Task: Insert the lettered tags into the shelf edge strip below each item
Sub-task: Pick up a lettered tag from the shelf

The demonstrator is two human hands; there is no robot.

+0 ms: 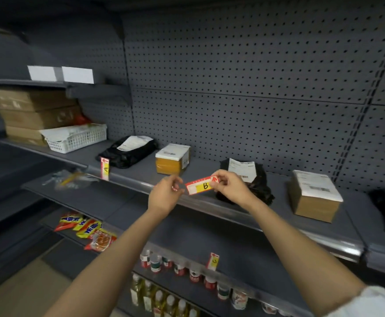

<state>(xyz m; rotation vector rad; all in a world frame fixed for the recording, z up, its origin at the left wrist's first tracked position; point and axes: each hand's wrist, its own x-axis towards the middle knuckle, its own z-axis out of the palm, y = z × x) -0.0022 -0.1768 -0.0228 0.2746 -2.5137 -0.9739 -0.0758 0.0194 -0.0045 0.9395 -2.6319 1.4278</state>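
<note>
place: shop aisle | evidence: grey pegboard-backed shelving (244, 72); edge strip (210, 205) just below the fingers (221, 179); snack packets (84, 229) and bottles (164, 300) on lower shelves, well beneath them; labelled parcels (173, 159) just beyond

Three lettered tags (202, 186), two hands (165, 195), five parcels (172, 159).

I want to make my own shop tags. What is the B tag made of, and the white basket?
The B tag looks like thin printed card or paper, maybe glossy: flat, red and yellow, held stiff in the right hand. The white basket looks like moulded plastic, judging by its even lattice walls.
</note>
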